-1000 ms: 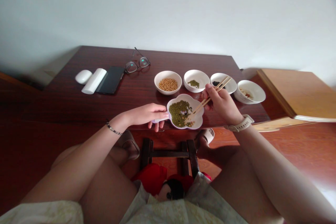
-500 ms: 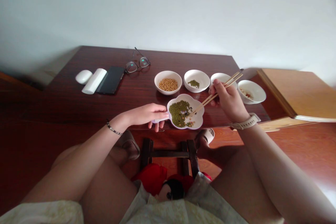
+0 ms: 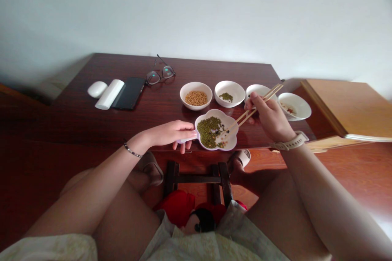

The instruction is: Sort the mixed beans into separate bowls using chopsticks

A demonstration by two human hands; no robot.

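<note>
My left hand [image 3: 173, 133] is closed on the short handle of a white flower-shaped dish [image 3: 231, 142] at the table's front edge. Green beans [image 3: 208, 130] fill the dish's left side, with a few dark and pale beans mixed in near its middle. A pair of chopsticks [image 3: 249, 115] is gripped in my right hand [image 3: 268, 114], their tips down in the dish among the loose beans and slightly apart. Whether a bean lies between the tips is too small to tell. My right hand partly hides a white bowl [image 3: 256, 88] behind it.
Behind the dish stand a bowl of yellow beans [image 3: 196, 98] and a bowl with some green beans [image 3: 226, 98]. Another bowl [image 3: 298, 108] with small reddish and pale bits is at right. Glasses [image 3: 161, 74], a dark phone-like slab [image 3: 130, 93] and a white cylinder [image 3: 110, 94] lie left.
The chopstick tips have spread apart a little in the dish. My right hand has shifted slightly to the right, while the left hand and dish stay still.
</note>
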